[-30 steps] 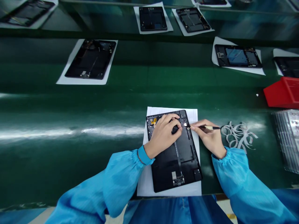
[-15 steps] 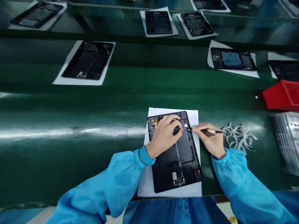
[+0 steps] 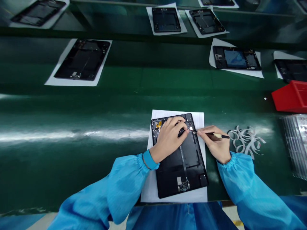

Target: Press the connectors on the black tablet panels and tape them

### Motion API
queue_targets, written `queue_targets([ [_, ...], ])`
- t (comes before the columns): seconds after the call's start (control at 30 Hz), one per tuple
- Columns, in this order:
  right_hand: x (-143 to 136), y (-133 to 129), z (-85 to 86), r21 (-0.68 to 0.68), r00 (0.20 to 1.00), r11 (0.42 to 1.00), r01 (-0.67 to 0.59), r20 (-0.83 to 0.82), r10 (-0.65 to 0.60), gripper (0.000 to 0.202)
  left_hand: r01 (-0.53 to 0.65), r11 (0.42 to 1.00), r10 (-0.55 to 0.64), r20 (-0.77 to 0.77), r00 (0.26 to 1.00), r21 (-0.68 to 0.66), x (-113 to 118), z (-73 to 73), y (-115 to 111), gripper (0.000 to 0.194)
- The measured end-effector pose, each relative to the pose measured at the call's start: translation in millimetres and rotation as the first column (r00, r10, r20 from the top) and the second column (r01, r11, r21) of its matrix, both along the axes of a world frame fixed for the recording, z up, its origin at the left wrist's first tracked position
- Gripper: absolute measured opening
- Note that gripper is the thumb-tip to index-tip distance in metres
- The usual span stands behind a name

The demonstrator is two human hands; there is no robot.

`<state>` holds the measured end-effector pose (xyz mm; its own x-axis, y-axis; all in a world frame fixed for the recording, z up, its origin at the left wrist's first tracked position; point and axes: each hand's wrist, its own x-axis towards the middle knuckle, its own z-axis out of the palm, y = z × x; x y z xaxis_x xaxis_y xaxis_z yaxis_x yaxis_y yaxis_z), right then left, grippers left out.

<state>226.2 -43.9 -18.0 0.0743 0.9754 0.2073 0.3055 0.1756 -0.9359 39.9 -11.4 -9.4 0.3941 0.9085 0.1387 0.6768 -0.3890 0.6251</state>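
A black tablet housing (image 3: 177, 166) with exposed parts lies slightly turned on a white sheet (image 3: 150, 188) at the table's front edge. Across its upper part rests my left hand (image 3: 169, 137), fingers curled and thumb close to the fingertips; something dark shows between them, too hidden to name. My right hand (image 3: 214, 142), at the housing's right edge, is closed on a thin tool (image 3: 218, 135) with a dark tip and a pale section. The tip touches or nearly touches the upper right edge, by a small round silvery part (image 3: 194, 132).
Curled white strips (image 3: 247, 140) lie right of my right hand. Farther right are a red bin (image 3: 290, 97) and stacked clear trays (image 3: 296, 143). Another housing (image 3: 82, 60) sits on paper at the back left, another (image 3: 237, 58) at the back right. Several more stand on the raised shelf behind.
The view has shifted slightly, so the background housings appear displaced. Both hands keep nearly the same pose on the housing and the tool.
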Motion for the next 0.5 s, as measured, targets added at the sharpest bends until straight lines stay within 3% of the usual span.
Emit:
queue_targets([
  [0.4,-1.3,-2.4,4.0,0.085,0.988,0.993,-0.079,0.142,0.066,0.010,0.009,1.000,-0.009,-0.015,1.000,0.001,-0.3,-0.8,0.2,0.004],
  [0.5,-4.4,-0.3,3.2,0.091,0.990,0.995,-0.049,0.140,0.036,0.009,0.011,1.000,-0.011,-0.027,1.000,0.005,-0.1,-0.2,0.3,0.005],
])
